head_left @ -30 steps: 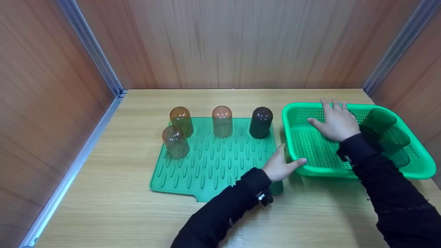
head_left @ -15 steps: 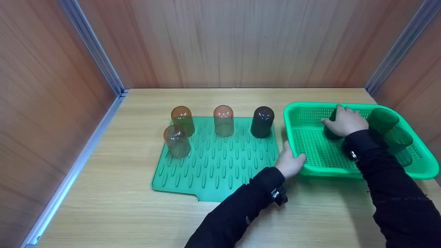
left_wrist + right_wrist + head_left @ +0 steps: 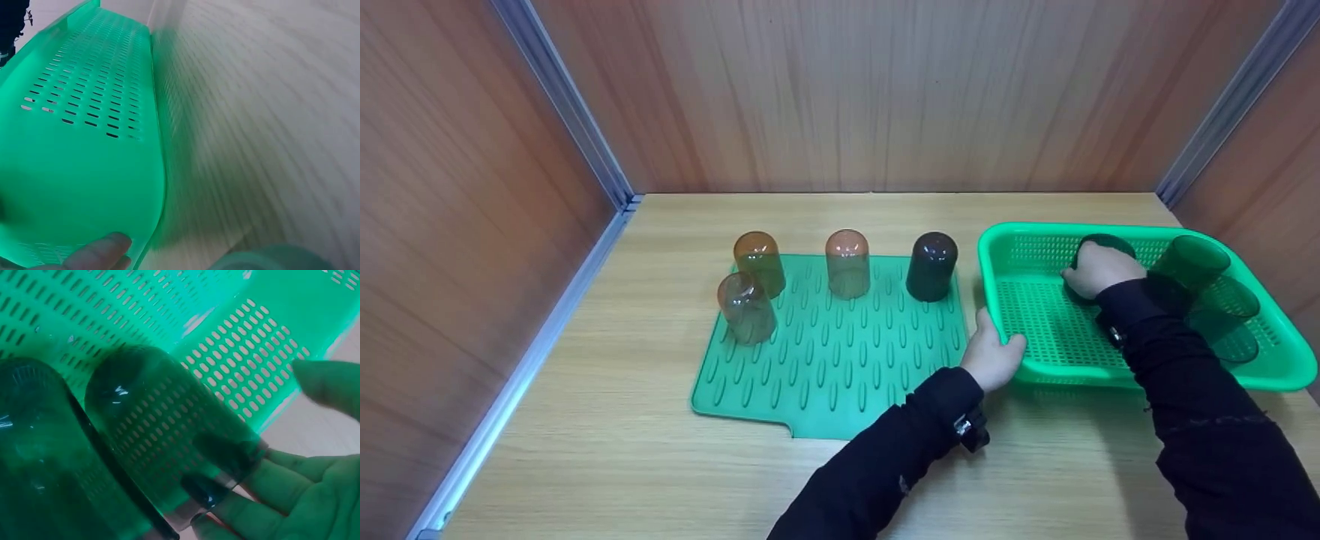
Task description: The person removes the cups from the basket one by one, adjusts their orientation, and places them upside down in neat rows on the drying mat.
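Note:
A green perforated basket is on the right; my left hand holds its left front rim, thumb over the edge. In the left wrist view a fingertip touches the basket's outer wall. My right hand reaches inside, at a dark tinted cup that is partly hidden by the hand in the head view. Right wrist view: fingertips show through the cup near its rim, while the thumb stands apart from it. Another dark cup lies beside it.
A ridged green mat holds several upside-down cups, including an amber cup, a brownish cup, a pinkish cup and a dark cup. More tinted cups lie in the basket's right side. Wooden panels enclose the table.
My right hand has lowered into the basket onto the dark cup, which has tilted. My left hand has moved rightward and taken hold of the basket's rim. The cups on the mat stay put.

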`<state>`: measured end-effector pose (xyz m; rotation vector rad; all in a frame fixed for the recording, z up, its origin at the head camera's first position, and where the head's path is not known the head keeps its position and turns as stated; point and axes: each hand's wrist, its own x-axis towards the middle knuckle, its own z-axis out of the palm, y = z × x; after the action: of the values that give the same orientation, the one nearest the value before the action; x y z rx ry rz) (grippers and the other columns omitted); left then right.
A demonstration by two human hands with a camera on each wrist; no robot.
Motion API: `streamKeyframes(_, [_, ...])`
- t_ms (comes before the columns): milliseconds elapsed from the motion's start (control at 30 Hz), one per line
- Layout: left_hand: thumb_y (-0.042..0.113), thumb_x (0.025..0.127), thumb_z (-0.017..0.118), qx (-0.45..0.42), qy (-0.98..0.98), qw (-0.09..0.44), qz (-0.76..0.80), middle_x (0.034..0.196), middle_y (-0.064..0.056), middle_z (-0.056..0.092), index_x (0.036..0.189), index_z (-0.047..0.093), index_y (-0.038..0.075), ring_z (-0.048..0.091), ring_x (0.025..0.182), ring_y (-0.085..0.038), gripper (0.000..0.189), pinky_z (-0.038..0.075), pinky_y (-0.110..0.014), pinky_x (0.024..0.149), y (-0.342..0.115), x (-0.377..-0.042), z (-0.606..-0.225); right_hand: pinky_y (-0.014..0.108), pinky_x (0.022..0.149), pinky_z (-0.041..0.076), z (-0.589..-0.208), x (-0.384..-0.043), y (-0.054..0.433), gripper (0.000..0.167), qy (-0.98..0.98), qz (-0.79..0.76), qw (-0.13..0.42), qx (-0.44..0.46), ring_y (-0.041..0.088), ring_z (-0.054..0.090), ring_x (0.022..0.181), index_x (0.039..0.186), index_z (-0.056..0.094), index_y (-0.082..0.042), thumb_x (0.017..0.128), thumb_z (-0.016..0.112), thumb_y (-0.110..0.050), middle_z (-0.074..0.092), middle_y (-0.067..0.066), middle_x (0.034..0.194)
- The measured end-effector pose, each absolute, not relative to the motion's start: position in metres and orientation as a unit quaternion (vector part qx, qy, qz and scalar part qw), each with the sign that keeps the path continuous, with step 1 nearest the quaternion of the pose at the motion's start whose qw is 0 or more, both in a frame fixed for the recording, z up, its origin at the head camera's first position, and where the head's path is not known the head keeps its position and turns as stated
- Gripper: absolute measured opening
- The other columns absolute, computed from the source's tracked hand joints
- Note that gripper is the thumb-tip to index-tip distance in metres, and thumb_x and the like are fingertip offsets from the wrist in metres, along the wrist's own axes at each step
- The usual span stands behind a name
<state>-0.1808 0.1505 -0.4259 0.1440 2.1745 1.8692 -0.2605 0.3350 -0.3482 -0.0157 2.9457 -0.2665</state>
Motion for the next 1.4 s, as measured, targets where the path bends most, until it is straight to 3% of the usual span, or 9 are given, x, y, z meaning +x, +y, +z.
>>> streamKeyframes(100, [0.022, 0.088, 0.051, 0.049, 0.752, 0.134, 0.643, 0.102, -0.004, 0.054, 0.134, 0.022, 0.012, 0.05, 0.081, -0.01, 0.056, 0.039, -0.024, 0.072, 0.152, -0.181, -0.426, 0.046, 0.058, 0.043, -0.349, -0.261, 0.333, 0.018, 0.993, -0.083, 0.087, -0.009, 0.036, 0.055, 0.074, 0.076, 0.057, 0.0, 0.084, 0.048, -0.013, 0.057, 0.03, 0.089])
streamKeyframes(167, [0.023, 0.088, 0.051, 0.051, 0.753, 0.134, 0.643, 0.105, -0.006, 0.054, 0.135, 0.021, 0.011, 0.05, 0.082, -0.009, 0.057, 0.039, -0.024, 0.072, 0.153, -0.18, -0.426, 0.042, 0.055, 0.041, -0.349, -0.26, 0.332, 0.018, 0.993, -0.076, 0.091, -0.011, 0.031, 0.054, 0.07, 0.067, 0.055, -0.004, 0.081, 0.045, -0.006, 0.058, 0.027, 0.085])
streamKeyframes(533, [0.023, 0.088, 0.049, 0.066, 0.767, 0.123, 0.626, 0.093, -0.001, 0.051, 0.132, 0.023, 0.01, 0.048, 0.072, -0.012, 0.053, 0.038, -0.024, 0.066, 0.153, -0.182, -0.427, 0.039, 0.052, 0.039, -0.342, -0.256, 0.327, 0.021, 0.994, -0.055, 0.091, -0.027, 0.028, 0.05, 0.064, 0.062, 0.046, -0.008, 0.081, 0.044, -0.003, 0.057, 0.018, 0.078])
streamKeyframes(733, [0.024, 0.088, 0.049, 0.063, 0.773, 0.124, 0.619, 0.096, -0.001, 0.051, 0.133, 0.022, 0.009, 0.049, 0.076, -0.012, 0.055, 0.038, -0.024, 0.068, 0.154, -0.182, -0.427, 0.04, 0.048, 0.038, -0.34, -0.25, 0.319, 0.015, 0.996, -0.071, 0.039, -0.035, 0.028, 0.049, 0.06, 0.067, 0.049, -0.006, 0.08, 0.045, -0.003, 0.056, 0.016, 0.074])
streamKeyframes(1000, [0.027, 0.088, 0.049, 0.053, 0.777, 0.138, 0.611, 0.088, -0.002, 0.051, 0.137, 0.016, 0.007, 0.049, 0.075, -0.013, 0.062, 0.037, -0.025, 0.069, 0.152, -0.182, -0.427, 0.039, 0.048, 0.034, -0.329, -0.233, 0.306, 0.022, 0.983, -0.145, -0.066, -0.087, 0.027, 0.047, 0.053, 0.099, 0.055, 0.006, 0.089, 0.041, -0.008, 0.053, 0.018, 0.071])
streamKeyframes(1200, [0.027, 0.088, 0.048, 0.069, 0.773, 0.126, 0.619, 0.113, -0.01, 0.05, 0.138, 0.016, 0.004, 0.047, 0.087, -0.011, 0.063, 0.036, -0.024, 0.075, 0.151, -0.182, -0.428, 0.033, 0.043, 0.028, -0.319, -0.217, 0.286, 0.031, 0.956, -0.22, -0.159, -0.107, 0.02, 0.038, 0.043, 0.113, 0.05, 0.009, 0.092, 0.042, -0.011, 0.048, 0.011, 0.061])
streamKeyframes(1300, [0.025, 0.088, 0.047, 0.074, 0.769, 0.12, 0.623, 0.123, -0.011, 0.045, 0.137, 0.016, 0.004, 0.046, 0.097, -0.009, 0.061, 0.036, -0.023, 0.082, 0.15, -0.181, -0.428, 0.029, 0.04, 0.025, -0.317, -0.207, 0.275, 0.026, 0.928, -0.304, -0.174, -0.124, 0.016, 0.03, 0.039, 0.109, 0.052, 0.006, 0.093, 0.043, -0.014, 0.051, 0.01, 0.062])
streamKeyframes(1400, [0.026, 0.089, 0.046, 0.066, 0.772, 0.129, 0.618, 0.138, -0.011, 0.03, 0.139, 0.011, 0.001, 0.034, 0.118, -0.009, 0.066, 0.03, -0.023, 0.092, 0.15, -0.179, -0.428, 0.027, 0.037, 0.022, -0.316, -0.195, 0.265, 0.022, 0.893, -0.392, -0.17, -0.14, 0.013, 0.024, 0.036, 0.104, 0.054, 0.002, 0.093, 0.045, -0.016, 0.048, 0.007, 0.059])
